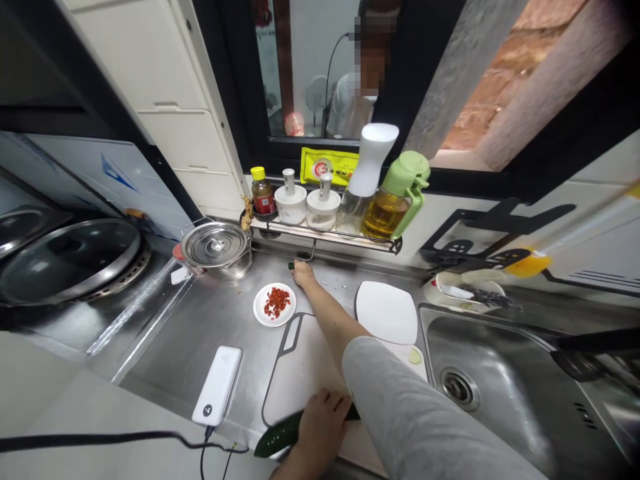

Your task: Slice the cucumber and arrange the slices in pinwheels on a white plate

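Observation:
My left hand [323, 427] is wrapped round a dark green cucumber [280, 435], which lies across the near edge of the cutting board [285, 380]. My right arm, in a grey sleeve, stretches over the board to the back of the counter. There my right hand [303, 272] is closed on a small dark green piece [291, 266], perhaps a cucumber end, just in front of the rack. A white plate [259, 308] of small red dried berries [277, 303] stands beside that hand. To the right, a pale yellow slice [415, 357] lies on the board near a white square plate [386, 312].
Behind the counter, a rack [320, 233] holds seasoning jars and an oil bottle [385, 213]. A lidded steel pot [217, 250] stands left, past it a wok [75, 260]. A white power bank [218, 383] trails a cable. The sink [490, 353] is right.

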### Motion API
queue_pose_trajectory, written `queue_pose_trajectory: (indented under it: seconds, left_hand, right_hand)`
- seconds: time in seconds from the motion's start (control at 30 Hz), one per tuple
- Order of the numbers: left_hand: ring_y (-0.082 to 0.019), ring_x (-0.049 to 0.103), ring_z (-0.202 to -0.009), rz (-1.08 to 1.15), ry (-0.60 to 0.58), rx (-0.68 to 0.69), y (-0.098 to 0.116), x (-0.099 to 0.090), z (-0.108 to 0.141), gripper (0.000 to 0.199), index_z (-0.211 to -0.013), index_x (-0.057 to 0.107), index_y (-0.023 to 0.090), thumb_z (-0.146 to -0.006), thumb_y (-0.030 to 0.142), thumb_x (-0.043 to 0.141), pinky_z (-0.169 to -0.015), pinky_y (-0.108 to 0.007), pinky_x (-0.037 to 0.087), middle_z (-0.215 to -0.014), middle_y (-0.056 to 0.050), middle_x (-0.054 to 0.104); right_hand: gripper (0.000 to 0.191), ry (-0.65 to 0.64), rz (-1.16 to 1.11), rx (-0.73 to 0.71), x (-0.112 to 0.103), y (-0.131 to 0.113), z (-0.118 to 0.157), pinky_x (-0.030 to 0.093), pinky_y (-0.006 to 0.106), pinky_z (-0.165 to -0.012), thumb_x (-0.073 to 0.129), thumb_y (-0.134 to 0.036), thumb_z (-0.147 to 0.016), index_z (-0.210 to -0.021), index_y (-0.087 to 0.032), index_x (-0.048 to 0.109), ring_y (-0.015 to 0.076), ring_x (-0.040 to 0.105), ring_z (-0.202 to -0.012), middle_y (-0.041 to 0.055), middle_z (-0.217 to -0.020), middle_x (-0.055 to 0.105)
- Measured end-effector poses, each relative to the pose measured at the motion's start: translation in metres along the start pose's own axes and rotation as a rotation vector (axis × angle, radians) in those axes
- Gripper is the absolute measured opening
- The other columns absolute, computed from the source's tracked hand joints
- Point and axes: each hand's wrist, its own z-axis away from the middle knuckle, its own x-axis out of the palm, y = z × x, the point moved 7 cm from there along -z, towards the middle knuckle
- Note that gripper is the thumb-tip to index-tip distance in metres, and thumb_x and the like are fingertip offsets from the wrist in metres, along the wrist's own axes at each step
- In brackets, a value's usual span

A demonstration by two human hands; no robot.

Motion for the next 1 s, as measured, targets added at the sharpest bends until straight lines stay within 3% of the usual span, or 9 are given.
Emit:
queue_pose_trajectory:
  seconds: [0.1,0.17,0.27,0.33,0.47,0.57,0.73,0.9,1.0]
  left_hand:
    - [-0.027,0.048,-0.11,0.005,0.016,-0.004,0.002,-0.008,0.003,0.045,-0.133,0.049,0.027,-0.089,0.034,0.047,-0.09,-0.041,0.042,-0.125,-0.009,0.057]
    - [-0.026,0.048,-0.11,-0.007,0.036,0.014,0.004,-0.013,0.006,0.045,-0.134,0.048,0.026,-0.09,0.034,0.048,-0.092,-0.04,0.042,-0.124,-0.009,0.057]
    - [-0.024,0.049,-0.107,-0.041,0.06,0.04,0.006,-0.016,0.01,0.042,-0.132,0.05,0.026,-0.09,0.029,0.049,-0.091,-0.038,0.043,-0.121,-0.008,0.058]
    - [-0.023,0.051,-0.104,-0.067,0.08,0.059,0.008,-0.017,0.011,0.04,-0.13,0.052,0.026,-0.089,0.025,0.05,-0.091,-0.037,0.044,-0.119,-0.007,0.059]
    - [-0.021,0.051,-0.102,-0.113,0.142,0.129,0.013,-0.016,0.011,0.039,-0.128,0.053,0.027,-0.088,0.023,0.053,-0.09,-0.036,0.045,-0.116,-0.006,0.06]
    - [-0.021,0.052,-0.102,-0.158,0.198,0.161,0.016,-0.015,0.008,0.037,-0.126,0.055,0.026,-0.089,0.023,0.052,-0.089,-0.035,0.046,-0.115,-0.006,0.06]
    - [-0.022,0.053,-0.102,-0.193,0.288,0.179,0.015,-0.015,0.007,0.039,-0.129,0.052,0.025,-0.091,0.03,0.05,-0.088,-0.035,0.047,-0.115,-0.007,0.061]
    - [-0.02,0.055,-0.105,-0.182,0.315,0.311,0.022,-0.014,0.012,0.038,-0.13,0.051,0.026,-0.094,0.034,0.043,-0.089,-0.033,0.048,-0.12,-0.007,0.06]
    - [-0.019,0.056,-0.102,-0.201,0.326,0.316,0.024,-0.014,0.012,0.034,-0.127,0.055,0.026,-0.095,0.029,0.041,-0.088,-0.033,0.048,-0.119,-0.006,0.06]
  right_hand:
    - [0.044,0.103,-0.065,-0.041,-0.012,0.01,0.025,0.04,0.026,-0.089,0.049,-0.035,-0.093,-0.131,-0.013,0.047,0.0189,0.055,-0.108,0.0157,-0.128,0.052]
    - [0.047,0.233,-0.159,-0.093,-0.024,0.028,0.061,0.04,0.027,-0.091,0.045,-0.036,-0.094,-0.136,-0.014,0.043,0.0183,0.054,-0.107,0.0144,-0.129,0.05]
    - [0.039,0.375,-0.26,-0.103,-0.036,0.079,0.147,0.041,0.027,-0.089,0.042,-0.031,-0.094,-0.128,-0.013,0.049,0.0176,0.054,-0.104,0.0122,-0.12,0.056]
    - [0.034,0.453,-0.278,0.003,-0.037,0.125,0.218,0.042,0.028,-0.086,0.04,-0.03,-0.094,-0.12,-0.014,0.054,0.0181,0.056,-0.097,0.0113,-0.112,0.059]
    - [0.026,0.375,-0.138,0.323,-0.01,0.201,0.348,0.042,0.03,-0.08,0.041,-0.03,-0.092,-0.108,-0.017,0.057,0.0208,0.056,-0.095,0.01,-0.104,0.061]
    - [0.028,0.204,0.002,0.471,0.023,0.223,0.408,0.04,0.031,-0.079,0.055,-0.038,-0.087,-0.107,-0.018,0.055,0.0243,0.055,-0.098,0.0107,-0.106,0.058]
    - [0.034,0.044,0.003,0.515,0.057,0.223,0.427,0.039,0.028,-0.075,0.069,-0.035,-0.078,-0.104,-0.02,0.052,0.0211,0.057,-0.093,0.0087,-0.112,0.053]
    - [0.026,-0.015,-0.033,0.45,0.061,0.213,0.421,0.037,0.026,-0.073,0.057,-0.017,-0.082,-0.107,-0.019,0.049,0.0177,0.057,-0.089,0.0073,-0.11,0.054]
    - [0.025,0.024,0.017,0.45,0.053,0.21,0.428,0.036,0.027,-0.074,0.051,-0.012,-0.082,-0.106,-0.017,0.051,0.0191,0.057,-0.09,0.0095,-0.109,0.055]
